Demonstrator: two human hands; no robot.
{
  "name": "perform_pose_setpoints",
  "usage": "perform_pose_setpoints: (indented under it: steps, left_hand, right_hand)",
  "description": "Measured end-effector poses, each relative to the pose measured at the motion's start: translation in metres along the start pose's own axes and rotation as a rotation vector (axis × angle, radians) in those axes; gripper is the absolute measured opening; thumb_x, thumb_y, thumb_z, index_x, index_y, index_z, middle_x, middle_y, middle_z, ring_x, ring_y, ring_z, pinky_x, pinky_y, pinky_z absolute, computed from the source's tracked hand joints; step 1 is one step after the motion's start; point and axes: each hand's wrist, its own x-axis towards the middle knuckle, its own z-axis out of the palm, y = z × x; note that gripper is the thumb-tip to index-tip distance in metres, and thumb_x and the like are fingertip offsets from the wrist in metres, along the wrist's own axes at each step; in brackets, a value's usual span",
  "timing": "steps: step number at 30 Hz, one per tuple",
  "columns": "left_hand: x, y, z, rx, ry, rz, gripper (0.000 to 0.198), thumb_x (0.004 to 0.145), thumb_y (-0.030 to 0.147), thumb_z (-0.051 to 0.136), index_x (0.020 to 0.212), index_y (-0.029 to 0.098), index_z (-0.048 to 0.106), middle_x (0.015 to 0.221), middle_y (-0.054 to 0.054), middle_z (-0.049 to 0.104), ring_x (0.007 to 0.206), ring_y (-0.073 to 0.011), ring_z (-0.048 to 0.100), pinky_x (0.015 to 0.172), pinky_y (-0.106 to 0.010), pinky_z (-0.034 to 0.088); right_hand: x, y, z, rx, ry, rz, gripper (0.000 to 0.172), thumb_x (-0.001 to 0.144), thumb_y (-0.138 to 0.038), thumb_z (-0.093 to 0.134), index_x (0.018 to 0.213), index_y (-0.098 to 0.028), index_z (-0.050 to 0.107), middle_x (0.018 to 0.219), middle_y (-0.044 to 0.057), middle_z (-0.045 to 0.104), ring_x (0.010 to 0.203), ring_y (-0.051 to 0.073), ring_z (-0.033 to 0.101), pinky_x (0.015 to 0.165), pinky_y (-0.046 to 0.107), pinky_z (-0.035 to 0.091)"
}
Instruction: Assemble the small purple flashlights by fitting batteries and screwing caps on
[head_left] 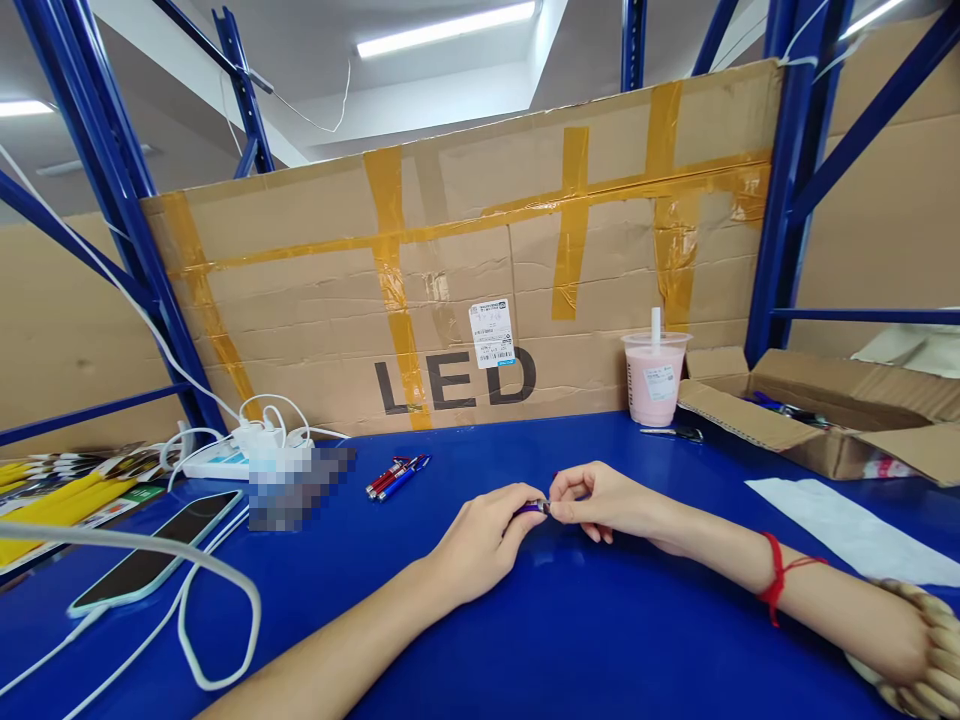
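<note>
Both my hands meet over the middle of the blue table (570, 640). My left hand (484, 540) is closed around a small purple pen-like stick (534, 507), most of it hidden in my fingers. My right hand (604, 500) pinches the metal tip of the same stick, fingers pressed together. A red string is tied round my right wrist. A small pile of red and blue pen-like sticks (396, 475) lies on the table just beyond my left hand.
A taped cardboard sheet marked LED (457, 290) stands behind the table. A pink drink cup with a straw (655, 375) and an open cardboard box (832, 415) are at the right. A phone (154, 550), white cables and a power strip (225, 460) lie at the left. White sheet (847, 525) at right.
</note>
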Motion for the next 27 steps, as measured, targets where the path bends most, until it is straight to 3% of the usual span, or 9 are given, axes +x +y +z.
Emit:
perform_pose_setpoints:
  steps: [14,21,27]
  left_hand:
    - [0.0003,0.0009,-0.0010,0.008,-0.012,-0.003,0.017,0.092,0.021,0.040,0.095,0.020,0.057,0.084,0.000,0.063,0.072,-0.0130,0.057,0.069,-0.022,0.043]
    - [0.0011,0.0049,-0.0032,-0.023,-0.066,-0.002,0.022,0.093,0.020,0.036,0.101,0.019,0.056,0.085,-0.001,0.062,0.073,-0.0134,0.056,0.072,-0.023,0.043]
    - [-0.0009,0.0077,-0.0038,-0.055,-0.062,-0.047,0.021,0.094,0.023,0.035,0.109,0.022,0.050,0.094,-0.001,0.063,0.079,-0.0144,0.057,0.074,-0.025,0.043]
  right_hand:
    - [0.0018,0.0008,-0.0014,-0.018,-0.012,0.005,0.038,0.063,-0.048,0.073,0.074,-0.015,0.058,0.058,-0.005,0.052,0.042,0.003,0.044,0.034,0.013,0.032]
    - [-0.0021,-0.0030,-0.0023,0.038,-0.058,0.012,0.035,0.060,-0.043,0.076,0.068,-0.015,0.056,0.052,-0.006,0.047,0.044,0.004,0.043,0.039,0.013,0.034]
    - [-0.0057,-0.0084,-0.0011,0.028,-0.113,-0.016,0.035,0.065,-0.046,0.072,0.069,-0.014,0.057,0.063,-0.003,0.056,0.045,0.003,0.047,0.039,0.012,0.033]
